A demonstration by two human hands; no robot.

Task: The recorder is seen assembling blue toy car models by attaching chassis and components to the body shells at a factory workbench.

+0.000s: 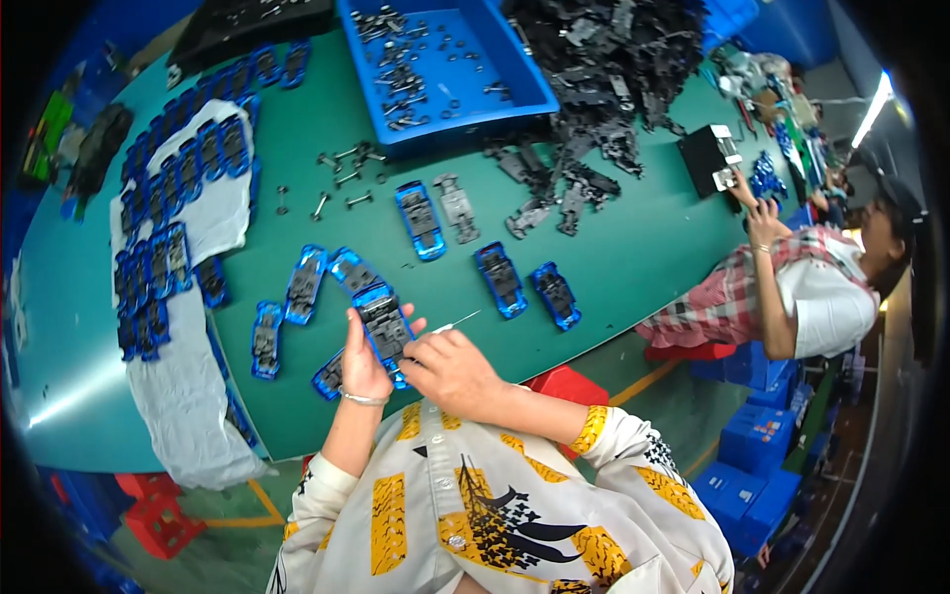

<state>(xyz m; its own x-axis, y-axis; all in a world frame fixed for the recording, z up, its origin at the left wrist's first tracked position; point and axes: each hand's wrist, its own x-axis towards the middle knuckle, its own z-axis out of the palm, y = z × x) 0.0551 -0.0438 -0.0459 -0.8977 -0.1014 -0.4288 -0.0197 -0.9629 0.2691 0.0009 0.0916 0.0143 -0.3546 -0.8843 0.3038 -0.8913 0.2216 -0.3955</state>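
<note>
we look down on a green desk [614,267] from above our own 2 hands. our left hand [362,364] is curled around a blue toy car body [384,325], gripping it from the side with its black underside turned up toward us, which seems to keep the chassis open for work. our right hand [450,368] is pinched on a thin pale tool [457,321], its tip pointing away toward the far edge; we judge the pinch gives fine control over the point. both hands hover just above the near edge of the desk. around them several more blue car bodies [500,277] lie underside up, spread apart so each can be picked singly. toward the left edge, rows of finished-looking blue cars [163,188] rest on a white cloth [188,396]. at the far edge sits a blue tray [445,59] of small dark parts, beside a heap of black chassis pieces [604,69]. small metal axles [346,178] lie loose before the tray. at the right edge, another person [802,292] reaches toward a black box [711,158].
</note>
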